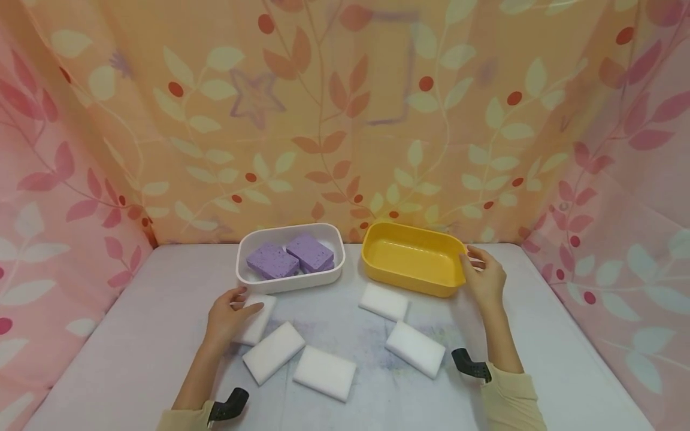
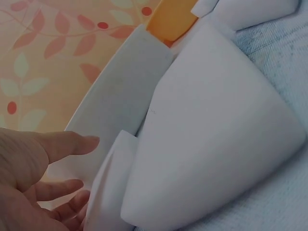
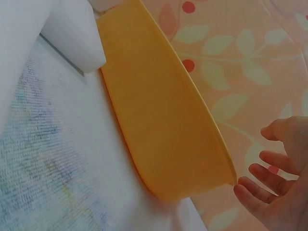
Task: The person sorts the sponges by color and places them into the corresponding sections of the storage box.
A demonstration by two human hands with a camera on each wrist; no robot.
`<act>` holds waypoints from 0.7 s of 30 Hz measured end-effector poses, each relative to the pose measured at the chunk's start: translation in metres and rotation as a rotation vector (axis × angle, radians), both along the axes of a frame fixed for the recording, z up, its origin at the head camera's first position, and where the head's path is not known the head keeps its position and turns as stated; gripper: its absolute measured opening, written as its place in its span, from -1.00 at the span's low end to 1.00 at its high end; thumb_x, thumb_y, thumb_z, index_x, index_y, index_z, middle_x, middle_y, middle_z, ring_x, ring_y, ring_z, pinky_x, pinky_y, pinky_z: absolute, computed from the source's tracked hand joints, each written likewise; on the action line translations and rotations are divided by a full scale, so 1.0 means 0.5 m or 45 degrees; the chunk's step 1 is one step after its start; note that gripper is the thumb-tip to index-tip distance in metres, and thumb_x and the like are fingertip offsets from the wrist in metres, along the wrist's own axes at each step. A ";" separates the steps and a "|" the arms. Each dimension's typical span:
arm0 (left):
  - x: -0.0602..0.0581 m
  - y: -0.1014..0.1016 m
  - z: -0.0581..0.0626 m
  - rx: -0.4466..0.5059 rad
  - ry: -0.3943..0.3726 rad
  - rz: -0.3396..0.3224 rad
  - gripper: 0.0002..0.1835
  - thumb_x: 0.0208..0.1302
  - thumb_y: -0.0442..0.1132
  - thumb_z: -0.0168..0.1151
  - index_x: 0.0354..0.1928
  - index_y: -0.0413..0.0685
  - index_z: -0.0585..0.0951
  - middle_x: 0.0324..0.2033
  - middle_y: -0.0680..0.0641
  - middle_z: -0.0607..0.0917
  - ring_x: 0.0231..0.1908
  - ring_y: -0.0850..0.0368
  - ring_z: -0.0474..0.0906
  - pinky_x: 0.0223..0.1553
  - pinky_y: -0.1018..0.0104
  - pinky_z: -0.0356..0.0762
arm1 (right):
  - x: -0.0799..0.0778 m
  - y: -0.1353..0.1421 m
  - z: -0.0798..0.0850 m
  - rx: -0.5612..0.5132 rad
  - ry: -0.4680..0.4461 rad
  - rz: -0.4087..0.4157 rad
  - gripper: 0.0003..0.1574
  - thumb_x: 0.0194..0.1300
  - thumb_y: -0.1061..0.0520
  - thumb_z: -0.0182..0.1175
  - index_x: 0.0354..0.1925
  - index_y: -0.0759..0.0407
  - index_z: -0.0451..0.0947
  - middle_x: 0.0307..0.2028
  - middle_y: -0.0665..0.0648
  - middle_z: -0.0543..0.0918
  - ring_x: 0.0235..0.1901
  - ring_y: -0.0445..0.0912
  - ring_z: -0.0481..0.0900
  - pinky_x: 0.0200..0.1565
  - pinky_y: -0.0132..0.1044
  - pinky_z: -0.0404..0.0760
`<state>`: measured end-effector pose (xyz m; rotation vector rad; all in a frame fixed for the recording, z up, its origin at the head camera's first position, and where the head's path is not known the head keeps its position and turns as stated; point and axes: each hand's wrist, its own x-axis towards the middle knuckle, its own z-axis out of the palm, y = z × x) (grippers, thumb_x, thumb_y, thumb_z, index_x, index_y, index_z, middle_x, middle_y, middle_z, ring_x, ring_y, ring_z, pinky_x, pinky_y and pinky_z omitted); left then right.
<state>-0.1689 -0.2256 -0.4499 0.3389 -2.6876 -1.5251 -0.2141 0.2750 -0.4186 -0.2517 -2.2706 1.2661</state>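
Note:
My left hand (image 1: 226, 317) hovers at a white sponge block (image 1: 256, 323), fingers loosely bent and thumb apart, by the front left corner of the white tray (image 1: 302, 284). In the left wrist view its fingers (image 2: 72, 144) show nothing between them. Purple sponges (image 1: 272, 261) lie inside that tray. Over on the right, my right hand (image 1: 485, 278) is at the right end of a yellow tray (image 1: 415, 263), its relaxed fingers right at the rim. The right wrist view shows the fingertips (image 3: 248, 188) beside the yellow tray's corner, thumb spread away.
Several more white sponge blocks lie on the white-covered table (image 1: 377, 401): two near the left hand, (image 1: 274, 353) being one sponge, and others in front of the yellow tray, such as a sponge (image 1: 415, 349). A patterned curtain (image 1: 334, 120) rises right behind the trays.

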 end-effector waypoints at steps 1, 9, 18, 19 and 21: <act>-0.001 -0.001 -0.002 -0.011 0.000 -0.006 -0.30 0.31 -0.20 0.47 0.38 -0.42 0.46 0.18 -0.47 0.57 0.14 -0.32 0.56 0.00 0.19 0.51 | -0.001 0.003 -0.004 0.002 0.000 -0.009 -0.53 0.50 0.20 0.26 0.25 0.46 0.60 0.11 0.50 0.68 0.03 0.38 0.69 -0.25 -0.89 0.37; -0.010 -0.013 -0.016 -0.068 -0.030 -0.051 -0.18 0.20 -0.19 0.56 0.40 -0.43 0.41 0.23 -0.51 0.50 0.16 -0.36 0.48 0.07 -0.01 0.50 | -0.005 0.018 -0.027 0.029 -0.005 -0.070 -0.56 0.48 0.21 0.25 0.21 0.46 0.62 0.05 0.52 0.70 0.01 0.43 0.70 -0.33 -0.86 0.36; -0.011 -0.014 -0.020 -0.089 -0.050 -0.128 -0.06 0.08 -0.19 0.63 0.41 -0.47 0.37 0.21 -0.54 0.46 0.18 -0.40 0.45 0.15 -0.18 0.51 | -0.009 0.031 -0.048 -0.066 -0.115 -0.082 -0.53 0.51 0.17 0.24 0.25 0.41 0.61 0.07 0.51 0.70 -0.43 -0.52 0.51 -0.37 -0.78 0.45; -0.011 -0.015 -0.021 -0.095 -0.050 -0.140 -0.06 0.08 -0.19 0.64 0.41 -0.47 0.37 0.21 -0.53 0.47 0.18 -0.39 0.46 0.13 -0.14 0.52 | -0.010 0.032 -0.050 -0.086 -0.126 -0.078 -0.53 0.50 0.17 0.24 0.25 0.41 0.61 0.06 0.51 0.69 -0.46 -0.57 0.44 -0.38 -0.76 0.47; -0.012 -0.017 -0.023 -0.105 -0.047 -0.161 -0.05 0.06 -0.19 0.64 0.41 -0.48 0.37 0.19 -0.52 0.49 0.16 -0.36 0.48 0.06 -0.03 0.54 | -0.011 0.034 -0.053 -0.127 -0.141 -0.071 -0.53 0.49 0.19 0.25 0.25 0.42 0.61 -0.01 0.47 0.71 -0.50 -0.58 0.43 -0.39 -0.74 0.50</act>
